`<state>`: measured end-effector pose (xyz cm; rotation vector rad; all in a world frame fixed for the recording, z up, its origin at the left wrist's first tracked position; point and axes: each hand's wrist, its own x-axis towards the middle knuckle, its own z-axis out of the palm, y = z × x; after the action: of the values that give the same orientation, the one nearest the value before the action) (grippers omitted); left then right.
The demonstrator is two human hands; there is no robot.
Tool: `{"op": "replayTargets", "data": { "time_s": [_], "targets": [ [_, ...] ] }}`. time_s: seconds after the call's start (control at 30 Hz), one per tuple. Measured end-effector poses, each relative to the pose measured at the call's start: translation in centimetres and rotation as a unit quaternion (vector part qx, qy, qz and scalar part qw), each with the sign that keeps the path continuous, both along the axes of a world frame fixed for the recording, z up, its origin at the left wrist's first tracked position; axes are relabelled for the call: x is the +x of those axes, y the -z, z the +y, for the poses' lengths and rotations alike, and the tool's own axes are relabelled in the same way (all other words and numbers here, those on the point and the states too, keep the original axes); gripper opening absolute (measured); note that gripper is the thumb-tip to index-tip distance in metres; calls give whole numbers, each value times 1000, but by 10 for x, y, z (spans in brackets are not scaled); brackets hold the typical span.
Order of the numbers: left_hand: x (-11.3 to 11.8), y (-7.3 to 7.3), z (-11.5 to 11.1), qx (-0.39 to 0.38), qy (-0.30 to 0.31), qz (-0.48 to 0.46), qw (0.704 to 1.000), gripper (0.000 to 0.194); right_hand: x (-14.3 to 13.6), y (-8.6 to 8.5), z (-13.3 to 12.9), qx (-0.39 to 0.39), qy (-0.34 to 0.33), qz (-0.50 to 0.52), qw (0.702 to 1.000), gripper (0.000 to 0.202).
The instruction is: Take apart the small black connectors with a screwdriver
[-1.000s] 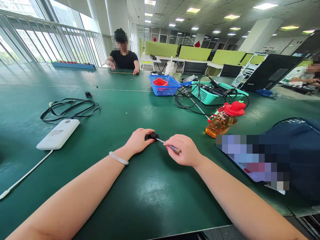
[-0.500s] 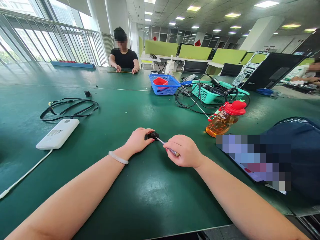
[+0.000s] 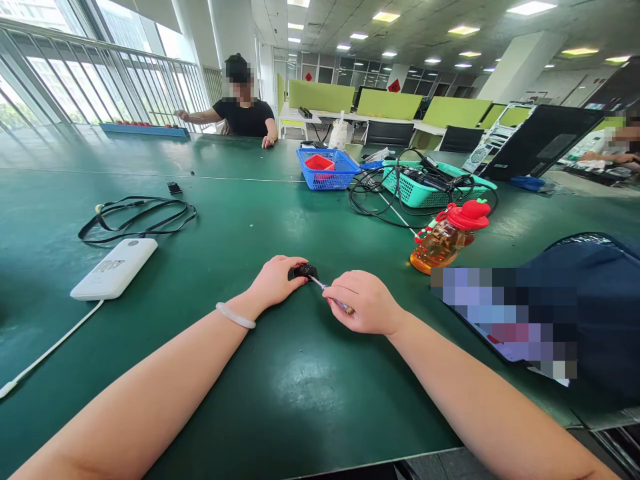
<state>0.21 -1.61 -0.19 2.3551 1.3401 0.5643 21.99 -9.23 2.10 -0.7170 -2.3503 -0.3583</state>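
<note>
On the green table, my left hand (image 3: 277, 279) pinches a small black part (image 3: 305, 271) between thumb and fingers; its exact kind is too small to make out. A thin-shafted screwdriver (image 3: 342, 306) is gripped in my right hand (image 3: 369, 301), its handle partly covered by the fingers. The metal tip points up and left and meets the black part's near right side. A pale bangle (image 3: 235, 316) circles my left wrist.
Left lie a white power bank (image 3: 115, 270) with a cable and a black cord loop (image 3: 140, 217). Right stand a red-lidded bottle (image 3: 447, 237), a blue basket (image 3: 327, 175), a cable-filled teal basket (image 3: 425, 190), and a dark bag (image 3: 600, 300). Another person (image 3: 245, 113) sits across.
The screwdriver and my right hand have shifted very slightly left. The person across has stretched an arm toward the long blue tray. My left hand still holds the black part.
</note>
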Motion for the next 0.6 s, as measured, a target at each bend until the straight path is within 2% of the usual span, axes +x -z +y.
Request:
{"op": "replayTargets", "data": {
  "time_s": [0.33,0.6],
  "targets": [
    [2,-1,-1,-9,-14,-1,1000,46,-3,-1,-1,-8,-3,-27,1000,11],
    [1,0,0,-3,-2,-5,1000,43,-1,-3,-1,0,4,1,1000,11]
  ]
}}
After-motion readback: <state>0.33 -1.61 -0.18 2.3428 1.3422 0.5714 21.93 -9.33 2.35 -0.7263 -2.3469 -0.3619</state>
